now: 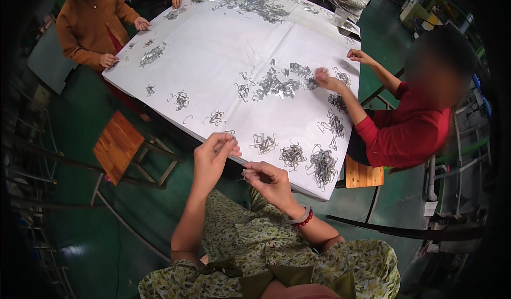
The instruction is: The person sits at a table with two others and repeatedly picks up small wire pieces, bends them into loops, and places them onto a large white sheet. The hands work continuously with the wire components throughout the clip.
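Observation:
At the table's near edge my left hand [214, 154] is raised, its fingertips pinched together. What they hold, if anything, is too small to make out. Lower and to the right, my right hand [270, 181] is closed too, thumb against fingers. A thin, shiny bit shows by its fingertips, but its kind is unclear. Just beyond my hands lie heaps of bent metal wire hooks: a loose pile [263, 143], a fuller one [292, 156] and a dense heap [322, 166] near the corner. A smaller hook pile [215, 117] sits beyond my left hand.
A white-covered table [197, 49] spreads ahead, with flat metal pieces [279, 83] heaped mid-table and more [261, 6] at the far end. A co-worker in red [410, 129] reaches in from the right; others stand around the far sides. A wooden stool [119, 147] stands left.

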Demonstrator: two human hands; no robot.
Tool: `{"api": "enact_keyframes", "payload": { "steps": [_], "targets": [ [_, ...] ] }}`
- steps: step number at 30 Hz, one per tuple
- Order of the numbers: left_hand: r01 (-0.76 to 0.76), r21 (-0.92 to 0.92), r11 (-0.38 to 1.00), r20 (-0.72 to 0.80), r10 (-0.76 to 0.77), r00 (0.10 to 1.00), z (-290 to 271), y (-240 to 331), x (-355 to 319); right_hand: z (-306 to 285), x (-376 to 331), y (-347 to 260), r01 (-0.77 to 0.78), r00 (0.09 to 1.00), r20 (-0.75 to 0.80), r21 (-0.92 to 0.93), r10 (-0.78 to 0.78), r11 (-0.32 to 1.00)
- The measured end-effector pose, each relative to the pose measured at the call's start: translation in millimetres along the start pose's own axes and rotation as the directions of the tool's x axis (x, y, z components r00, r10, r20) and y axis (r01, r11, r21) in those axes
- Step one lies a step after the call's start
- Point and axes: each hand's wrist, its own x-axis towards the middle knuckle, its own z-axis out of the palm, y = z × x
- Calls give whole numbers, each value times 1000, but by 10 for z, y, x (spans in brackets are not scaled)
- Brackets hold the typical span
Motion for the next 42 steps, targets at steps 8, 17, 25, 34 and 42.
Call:
{"api": "enact_keyframes", "payload": {
  "steps": [8, 17, 25, 34, 42],
  "targets": [
    [-302, 241, 923, 66, 294, 953, 69, 136, -580, 19, -89, -86, 50, 996, -69, -39, -53, 998],
    [-268, 333, 904, 28, 275, 961, 182, 114, -651, 11, -124, -46, 239, 962, -87, -200, -261, 950],
    [-206, 169, 964, -79, 222, 972, 223, -84, -662, -79, -13, 64, 249, 960, -46, -300, -275, 921],
    [-155, 197, 968, -33, 165, 986, 167, -192, -554, -1479, 1833, 998, 90, 981, -30, -801, -189, 592],
    [-115, 253, 961, -74, 138, 988, 122, -254, -556, -1596, 2556, 1454, 85, 996, 76, -960, -43, 267]
  ]
}}
